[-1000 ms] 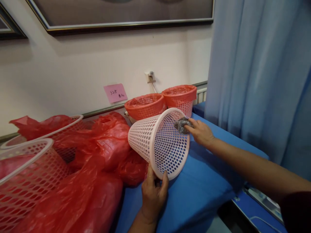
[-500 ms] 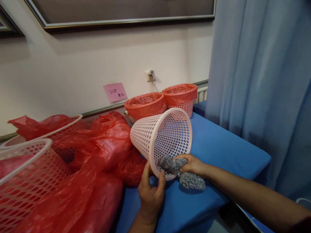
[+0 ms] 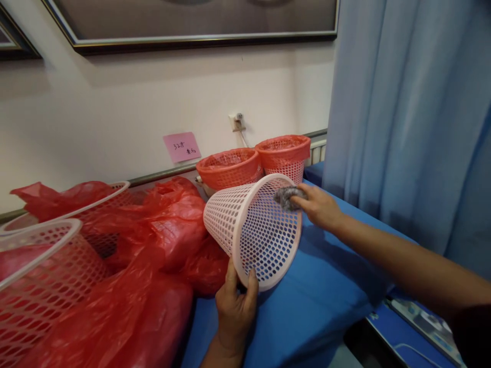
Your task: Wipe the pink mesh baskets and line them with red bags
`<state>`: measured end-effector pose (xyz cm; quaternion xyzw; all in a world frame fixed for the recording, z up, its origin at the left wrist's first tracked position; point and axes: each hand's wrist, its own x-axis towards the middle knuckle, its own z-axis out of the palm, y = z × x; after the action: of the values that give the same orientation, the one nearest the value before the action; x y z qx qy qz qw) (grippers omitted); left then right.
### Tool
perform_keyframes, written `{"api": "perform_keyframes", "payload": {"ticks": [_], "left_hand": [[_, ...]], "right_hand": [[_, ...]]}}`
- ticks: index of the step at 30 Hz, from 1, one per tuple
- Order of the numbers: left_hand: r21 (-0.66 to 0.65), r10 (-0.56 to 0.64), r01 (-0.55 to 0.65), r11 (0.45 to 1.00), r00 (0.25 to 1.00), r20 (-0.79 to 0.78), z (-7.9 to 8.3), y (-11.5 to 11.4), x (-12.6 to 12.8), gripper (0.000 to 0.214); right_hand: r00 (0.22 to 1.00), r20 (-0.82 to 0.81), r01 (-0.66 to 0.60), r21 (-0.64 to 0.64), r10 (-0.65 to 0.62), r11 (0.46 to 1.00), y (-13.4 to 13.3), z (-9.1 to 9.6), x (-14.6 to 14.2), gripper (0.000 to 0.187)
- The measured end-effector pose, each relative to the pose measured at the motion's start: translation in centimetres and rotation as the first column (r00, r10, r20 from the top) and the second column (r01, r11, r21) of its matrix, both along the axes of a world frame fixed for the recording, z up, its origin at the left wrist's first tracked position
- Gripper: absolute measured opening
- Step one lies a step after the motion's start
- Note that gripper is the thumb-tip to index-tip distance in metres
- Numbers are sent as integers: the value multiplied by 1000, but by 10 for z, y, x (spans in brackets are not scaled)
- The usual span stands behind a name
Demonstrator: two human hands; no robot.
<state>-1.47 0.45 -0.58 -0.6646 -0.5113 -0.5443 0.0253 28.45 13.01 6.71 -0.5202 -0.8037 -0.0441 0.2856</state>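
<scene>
A pale pink perforated plastic wastebasket [image 3: 226, 209] lies on its side on the blue-covered table [image 3: 295, 317], its mouth turned toward me. My left hand [image 3: 236, 306] grips the lower left of its rim, thumb inside and fingers outside. In my right hand [image 3: 320, 207] is a bunched grey speckled cloth [image 3: 287, 198], held at the upper right part of the mouth against or close to the inner wall. Part of the cloth is hidden by the fingers.
Crumpled red plastic bags [image 3: 153, 296] and more pink baskets [image 3: 42, 296] crowd the left side. Behind stand two baskets with red liners [image 3: 230, 166]. A pink note [image 3: 182, 147] and a socket [image 3: 238, 121] are on the wall; a blue curtain [image 3: 391, 112] hangs right.
My right hand has carried the cloth from the bottom of the basket's mouth up to its upper right. The basket has tilted slightly; my left hand keeps its hold on the rim.
</scene>
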Motion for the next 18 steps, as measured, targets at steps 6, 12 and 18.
{"api": "perform_keyframes", "payload": {"ticks": [6,12,18], "left_hand": [[37,-48,48,998,999,-14,-1,3,1,55],[11,-81,81,997,997,-12,7,1,0,51],[-22,-151,151,988,988,-9,14,-3,5,54]], "right_hand": [[999,47,23,-170,-15,985,-14,-23,-12,42],[864,-495,-168,-459,-94,872,-36,-65,-34,44],[600,-752,-143,-437,-274,888,21,26,-1,31]]}}
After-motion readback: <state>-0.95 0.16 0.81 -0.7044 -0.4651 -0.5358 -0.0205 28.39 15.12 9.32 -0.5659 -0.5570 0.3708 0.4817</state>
